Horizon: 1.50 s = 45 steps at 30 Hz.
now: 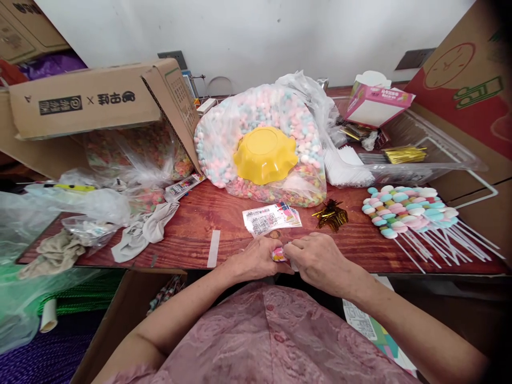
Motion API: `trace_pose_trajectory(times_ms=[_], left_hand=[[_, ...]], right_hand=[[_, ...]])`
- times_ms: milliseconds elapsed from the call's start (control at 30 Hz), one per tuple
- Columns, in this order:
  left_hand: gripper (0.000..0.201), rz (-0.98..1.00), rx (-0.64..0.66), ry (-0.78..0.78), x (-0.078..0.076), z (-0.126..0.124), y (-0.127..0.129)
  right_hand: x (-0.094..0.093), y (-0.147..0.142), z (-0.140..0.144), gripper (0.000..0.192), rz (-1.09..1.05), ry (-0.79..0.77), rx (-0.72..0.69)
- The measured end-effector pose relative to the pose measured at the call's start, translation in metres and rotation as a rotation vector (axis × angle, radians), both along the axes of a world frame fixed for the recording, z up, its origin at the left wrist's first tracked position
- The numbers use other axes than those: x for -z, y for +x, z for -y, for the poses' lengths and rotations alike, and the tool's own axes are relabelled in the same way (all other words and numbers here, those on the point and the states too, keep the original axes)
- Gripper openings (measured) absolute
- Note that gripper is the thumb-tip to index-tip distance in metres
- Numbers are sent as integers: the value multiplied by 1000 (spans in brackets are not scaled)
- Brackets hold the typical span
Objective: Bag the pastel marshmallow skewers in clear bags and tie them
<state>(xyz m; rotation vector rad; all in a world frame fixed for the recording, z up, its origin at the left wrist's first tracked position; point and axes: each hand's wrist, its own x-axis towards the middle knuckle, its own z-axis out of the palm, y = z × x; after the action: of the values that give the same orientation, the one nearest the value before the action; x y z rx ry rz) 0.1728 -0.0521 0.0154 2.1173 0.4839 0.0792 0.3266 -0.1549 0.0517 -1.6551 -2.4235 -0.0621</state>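
At the table's front edge, my left hand (258, 260) is closed around a small colourful printed packet (278, 254), mostly hidden by the fingers. My right hand (320, 261) meets it from the other side, its fingers pinched at the packet's end, where a bit of whitish wrapper shows. Just beyond the hands lies a fanned stack of printed labels (270, 218). A small heap of gold twist ties (331, 214) sits to the right of the labels. Farther right, several sticks of pastel marshmallows (408, 208) are piled with their white sticks toward me.
A large clear bag of pastel candy (216, 144) stands at the back, a yellow scalloped bowl (264, 154) upside down against it. On the left are an open cardboard box (92, 101) and grey cloth (146, 229). A clear plastic tray (440, 168) holds gold ties and white sleeves.
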Motion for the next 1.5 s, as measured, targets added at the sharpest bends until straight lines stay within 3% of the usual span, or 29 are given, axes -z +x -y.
trace_pose_trajectory(times_ms=[167,333,433,533,600,733,833,933,1033,1100,1167,1267,1367,1500], left_hand=[[13,57,49,-29,4,2,-1],[28,53,-155,-44,-8,-9,-5],[18,117,-88,-119,-9,-10,0],[12,234,31,-241,-5,-9,7],[13,241,27,-321,-5,-10,5],[57,226,-72,-604,-15,-26,-17],[46,87,-27,-851,-17,-34,-34],[43,22,-31,-981,-9,-28,-37],[43,82,-210,-954,0,-16,-30],[43,151,-322,-937,2,-9,-23],[44,247,-432,-928,2,-6,-18],[46,338,-555,-851,-1,-3,-11],[51,302,-524,-770,-2,0,-8],[50,271,-391,-852,-6,1,-9]], right_hand=[[-5,-5,-8,11,-52,-128,-33],[-26,23,-14,19,-114,-16,19],[-22,21,-19,18,-122,-24,-19],[-8,6,-23,18,-188,-16,-92],[-1,4,-25,19,-230,-8,-117],[-6,24,-24,21,-289,-26,-105],[-15,36,-24,23,-333,-2,-128],[-15,34,-28,24,-337,40,-170],[-3,24,-35,25,-334,84,-144],[8,18,-38,23,-447,133,-57],[21,10,-38,19,-695,189,108],[37,-5,-31,31,-1087,199,327],[46,-19,-24,9,-1143,149,353],[43,-22,-21,15,-917,299,307]])
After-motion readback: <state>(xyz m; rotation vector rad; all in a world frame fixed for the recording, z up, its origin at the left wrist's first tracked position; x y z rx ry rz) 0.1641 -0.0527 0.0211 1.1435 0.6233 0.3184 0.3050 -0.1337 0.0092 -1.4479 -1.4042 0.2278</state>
